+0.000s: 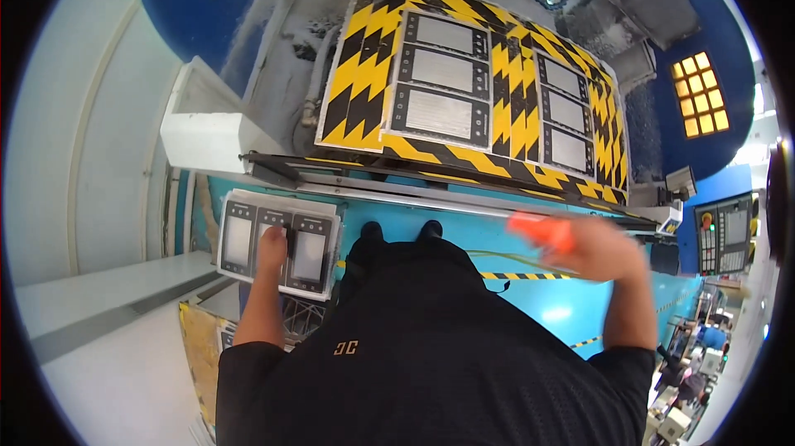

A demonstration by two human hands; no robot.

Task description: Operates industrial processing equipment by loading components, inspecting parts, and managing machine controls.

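At left, a white tray (pixel 334 235) carries three black-framed panels with pale grey middles. Over its middle panel (pixel 271 216) is my left hand (pixel 272 249), its fingers closed at that panel's edge; the fingertips are partly hidden. My right hand (pixel 603 249), smeared by motion, is raised at the right, wrapped round an orange air gun (pixel 542 232) that points left. A thin yellowish hose (pixel 505 255) runs close to that hand. Ahead, two columns of similar black-framed panels (pixel 440 72) lie on a fixture (pixel 356 73) covered in yellow-and-black striped tape.
The fixture sits inside a blue machine (pixel 696 123) with wet metal walls. A metal sill (pixel 464 200) runs between it and me. A control panel (pixel 723 235) stands at far right. Below the tray is a wire basket (pixel 302 313), beside a yellowish board (pixel 199 347).
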